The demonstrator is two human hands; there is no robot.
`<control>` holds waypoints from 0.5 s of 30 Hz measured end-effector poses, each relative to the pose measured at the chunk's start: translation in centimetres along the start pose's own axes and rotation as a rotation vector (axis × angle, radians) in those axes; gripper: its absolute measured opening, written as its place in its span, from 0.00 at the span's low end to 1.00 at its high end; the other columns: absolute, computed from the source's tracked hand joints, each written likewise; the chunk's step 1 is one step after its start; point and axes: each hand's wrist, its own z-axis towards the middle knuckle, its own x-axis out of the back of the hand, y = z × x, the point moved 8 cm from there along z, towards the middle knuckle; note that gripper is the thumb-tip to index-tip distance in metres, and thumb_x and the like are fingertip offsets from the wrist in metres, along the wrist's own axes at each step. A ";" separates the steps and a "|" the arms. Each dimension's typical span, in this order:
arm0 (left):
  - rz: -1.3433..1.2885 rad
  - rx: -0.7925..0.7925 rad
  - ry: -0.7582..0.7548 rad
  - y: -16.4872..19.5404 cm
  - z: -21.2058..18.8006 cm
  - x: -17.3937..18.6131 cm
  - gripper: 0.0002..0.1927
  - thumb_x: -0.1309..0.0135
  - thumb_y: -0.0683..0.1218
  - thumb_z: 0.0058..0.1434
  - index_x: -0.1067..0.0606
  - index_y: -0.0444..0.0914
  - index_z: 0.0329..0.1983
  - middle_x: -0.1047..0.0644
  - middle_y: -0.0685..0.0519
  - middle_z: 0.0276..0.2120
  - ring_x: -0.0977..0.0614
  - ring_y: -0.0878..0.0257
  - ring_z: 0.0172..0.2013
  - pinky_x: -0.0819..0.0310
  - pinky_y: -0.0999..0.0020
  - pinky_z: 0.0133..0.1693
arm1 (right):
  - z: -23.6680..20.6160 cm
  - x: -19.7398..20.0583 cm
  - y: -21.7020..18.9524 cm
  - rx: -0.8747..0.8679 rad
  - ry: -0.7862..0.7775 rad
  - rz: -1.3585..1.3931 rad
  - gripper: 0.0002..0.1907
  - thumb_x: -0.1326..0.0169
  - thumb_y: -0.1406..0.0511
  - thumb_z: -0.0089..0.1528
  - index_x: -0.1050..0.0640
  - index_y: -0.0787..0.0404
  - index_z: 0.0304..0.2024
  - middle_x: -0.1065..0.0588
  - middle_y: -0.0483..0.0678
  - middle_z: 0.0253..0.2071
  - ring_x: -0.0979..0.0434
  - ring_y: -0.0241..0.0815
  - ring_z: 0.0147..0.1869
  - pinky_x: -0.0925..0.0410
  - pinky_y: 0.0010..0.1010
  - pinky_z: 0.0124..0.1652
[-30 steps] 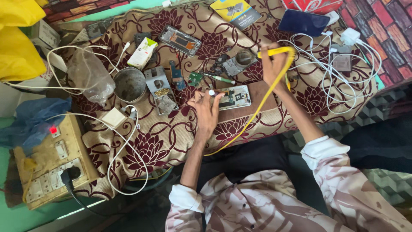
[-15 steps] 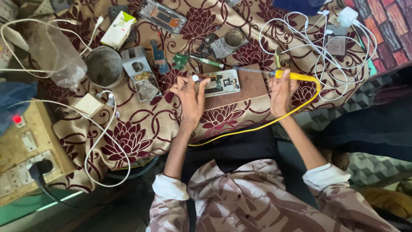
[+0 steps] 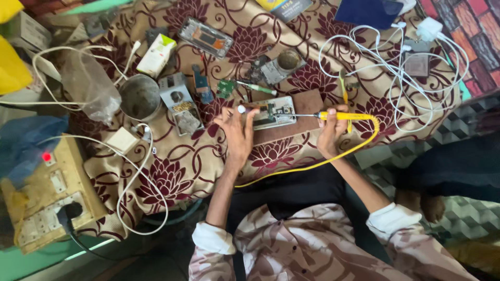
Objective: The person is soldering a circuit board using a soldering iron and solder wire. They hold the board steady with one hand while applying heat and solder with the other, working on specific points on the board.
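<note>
Right hand (image 3: 329,136) grips a yellow-handled soldering iron (image 3: 333,115), fingers closed round the handle; the thin metal tip points left, onto an opened phone (image 3: 275,112). The phone lies flat on a brown board (image 3: 302,112) at mid-bench. Yellow cable (image 3: 333,156) loops from the handle's right end, down and left across the floral cloth (image 3: 172,177).

Left hand (image 3: 235,130) rests beside the phone's left edge, fingers pinched on a small white-tipped piece (image 3: 241,109); what it is cannot be told.

Left of the hands: a round metal cup (image 3: 139,97), a grey parts box (image 3: 179,101), a white adapter (image 3: 121,139) with white cord. Far right: tangled white charger cables (image 3: 396,62). Far side: another phone frame (image 3: 206,37). Near left: a worn switchboard (image 3: 44,203), red lamp lit, black plug in.
</note>
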 end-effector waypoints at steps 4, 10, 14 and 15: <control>0.032 0.016 0.061 -0.5 -0.2 0.0 0.10 0.47 0.50 0.73 0.21 0.41 0.46 0.28 0.47 0.35 0.32 0.57 0.44 0.49 0.59 0.52 | 0.1 0.1 -0.3 -0.029 0.028 -0.089 0.10 0.54 0.61 0.75 0.37 0.58 0.42 0.38 0.41 0.30 0.40 0.29 0.29 0.43 0.21 0.31; -0.053 0.130 -0.064 -1.1 -0.1 -0.9 0.08 0.50 0.47 0.74 0.20 0.43 0.48 0.23 0.56 0.33 0.28 0.63 0.39 0.51 0.55 0.58 | 0.3 -0.4 -0.7 -0.041 0.013 -0.059 0.10 0.53 0.61 0.75 0.37 0.58 0.41 0.37 0.41 0.28 0.41 0.28 0.28 0.44 0.21 0.30; 0.025 0.006 0.008 0.1 0.0 0.1 0.09 0.49 0.46 0.70 0.18 0.44 0.45 0.26 0.53 0.32 0.31 0.57 0.42 0.52 0.56 0.53 | 0.2 -0.7 -0.9 -0.014 0.002 -0.113 0.11 0.53 0.60 0.75 0.36 0.59 0.42 0.36 0.41 0.27 0.40 0.28 0.28 0.43 0.21 0.30; 0.021 0.004 0.006 0.1 -0.1 0.1 0.09 0.49 0.46 0.70 0.18 0.44 0.45 0.26 0.52 0.32 0.32 0.57 0.42 0.51 0.58 0.52 | 0.1 -0.7 -0.9 -0.022 -0.001 -0.140 0.11 0.53 0.61 0.75 0.36 0.59 0.41 0.36 0.41 0.27 0.39 0.28 0.28 0.43 0.21 0.30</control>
